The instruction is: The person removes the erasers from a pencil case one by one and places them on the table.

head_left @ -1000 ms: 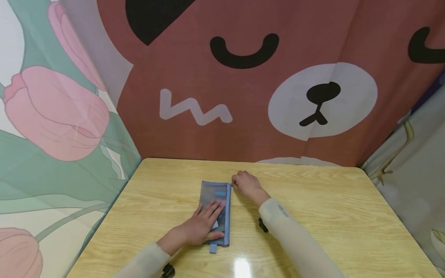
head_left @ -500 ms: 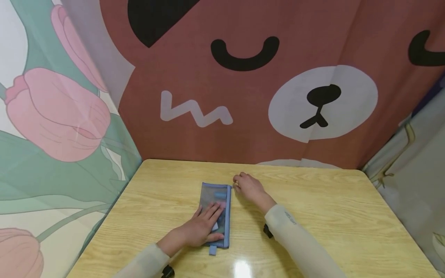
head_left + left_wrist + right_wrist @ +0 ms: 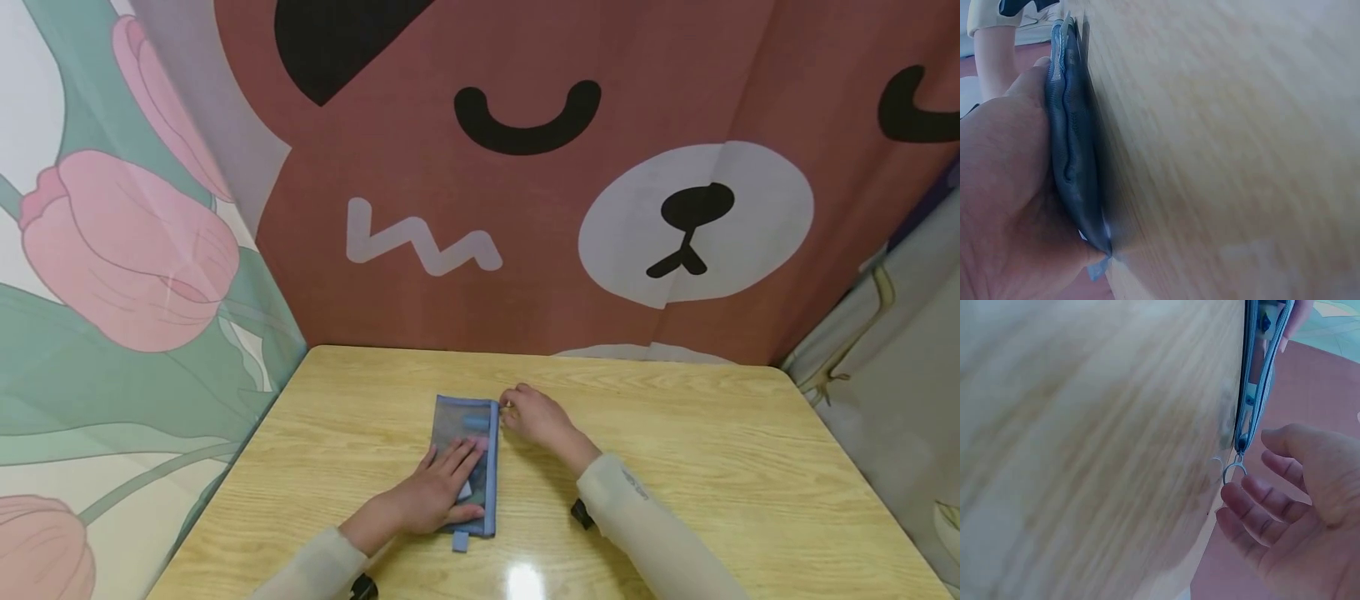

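A blue mesh zipper pouch (image 3: 450, 417) lies on the wooden table with small light-blue, pink and white items showing through it. My left hand (image 3: 427, 496) rests flat on it, fingers spread. In the left wrist view the pouch (image 3: 1075, 144) is seen edge-on under the palm. My right hand (image 3: 536, 417) is at the pouch's far right corner. In the right wrist view, the zipper's ring pull (image 3: 1225, 475) hangs out at the pouch's end. The right fingertips (image 3: 1233, 490) are right at this ring, with the thumb apart. The pouch mouth gapes there, showing its contents.
The wooden table (image 3: 675, 467) extends around the pouch. Behind it hangs a brown bear-print curtain (image 3: 420, 308), with a tulip-print curtain (image 3: 127, 250) along the left. A small fabric tab (image 3: 460, 542) sticks out at the pouch's near end.
My right hand has shifted slightly nearer and its fingers have loosened at the corner. The left hand stays on the pouch, which has hardly moved.
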Available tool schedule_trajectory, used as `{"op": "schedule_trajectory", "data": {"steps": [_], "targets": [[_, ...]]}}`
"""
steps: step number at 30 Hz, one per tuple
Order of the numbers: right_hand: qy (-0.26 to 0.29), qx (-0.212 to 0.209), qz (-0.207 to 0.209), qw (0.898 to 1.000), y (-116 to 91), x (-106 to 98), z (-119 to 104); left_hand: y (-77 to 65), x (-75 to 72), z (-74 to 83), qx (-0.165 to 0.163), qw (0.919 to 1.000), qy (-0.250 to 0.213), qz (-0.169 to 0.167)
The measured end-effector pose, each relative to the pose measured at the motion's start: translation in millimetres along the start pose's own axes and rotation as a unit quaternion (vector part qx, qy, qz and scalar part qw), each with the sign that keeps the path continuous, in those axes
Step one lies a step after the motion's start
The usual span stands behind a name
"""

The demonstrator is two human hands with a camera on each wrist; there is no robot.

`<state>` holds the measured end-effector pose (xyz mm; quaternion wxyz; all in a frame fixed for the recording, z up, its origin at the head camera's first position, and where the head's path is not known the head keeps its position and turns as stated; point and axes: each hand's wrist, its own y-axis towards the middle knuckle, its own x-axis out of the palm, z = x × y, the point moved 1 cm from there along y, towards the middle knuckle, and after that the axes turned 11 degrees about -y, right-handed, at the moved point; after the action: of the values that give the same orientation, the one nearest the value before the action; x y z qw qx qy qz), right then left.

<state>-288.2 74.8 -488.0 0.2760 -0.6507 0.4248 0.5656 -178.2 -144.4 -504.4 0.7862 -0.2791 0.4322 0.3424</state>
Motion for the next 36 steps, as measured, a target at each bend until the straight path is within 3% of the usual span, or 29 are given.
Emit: {"op": "schedule_trajectory", "data": {"steps": [12,19,26,36], "targets": [[0.017,0.006,-0.021,1.0,-11.5,-3.2,-1.8,2.9,-1.0,-0.5,-0.004,1.0,-0.007,-0.002],[0.025,0.007,-0.022,0.999,-16.3,-2.4,-1.6,6.0,-8.3,4.5,0.002,0.9995,0.03,0.007],[0.03,0.007,-0.023,0.999,-19.6,-4.2,2.2,20.9,-17.2,7.5,0.043,0.9943,0.085,0.048],[0.054,-0.019,-0.032,0.998,-24.7,-2.9,6.3,39.3,-16.5,12.9,0.048,0.9926,0.109,0.025]]}}
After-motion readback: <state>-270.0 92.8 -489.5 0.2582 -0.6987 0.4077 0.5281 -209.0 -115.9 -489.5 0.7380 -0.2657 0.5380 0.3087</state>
